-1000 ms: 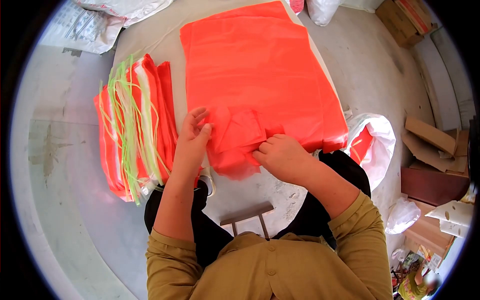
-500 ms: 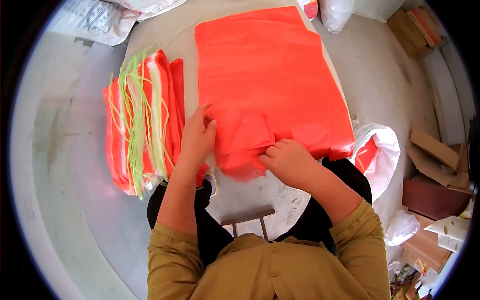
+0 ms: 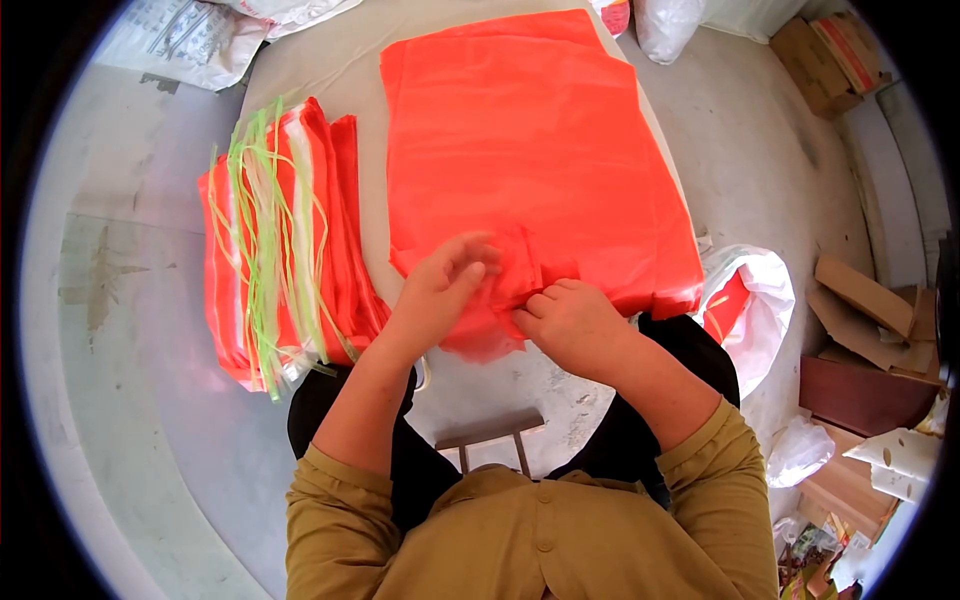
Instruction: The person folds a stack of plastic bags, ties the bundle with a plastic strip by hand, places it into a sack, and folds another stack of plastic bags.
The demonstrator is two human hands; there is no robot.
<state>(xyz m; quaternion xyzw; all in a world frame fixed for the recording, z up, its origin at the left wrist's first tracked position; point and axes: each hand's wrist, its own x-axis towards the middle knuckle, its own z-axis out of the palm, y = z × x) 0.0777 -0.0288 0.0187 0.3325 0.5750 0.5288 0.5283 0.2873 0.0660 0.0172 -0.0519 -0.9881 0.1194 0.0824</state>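
A stack of smooth red sheets (image 3: 520,140), thin fabric or plastic film, lies in front of me. At its near edge a small piece of the red material (image 3: 515,265) is bunched and folded, with a sheer part (image 3: 485,340) hanging over the edge. My left hand (image 3: 440,290) is curled at the left side of this fold, thumb and fingers around the material; its fingertips are slightly blurred. On the right side, my right hand (image 3: 575,325) pinches the near edge of the fold, fingers pressed together.
Left of the stack lies a pile of folded red and white pieces (image 3: 330,230) with light green strings (image 3: 262,230) across it. A white bag (image 3: 765,330) with red material stands at right. Cardboard boxes (image 3: 875,320) and white sacks (image 3: 190,45) lie farther out.
My left hand has moved right and closed in on the folded piece, carrying its left side inward, so the fold is narrower. My right hand stays almost in place.
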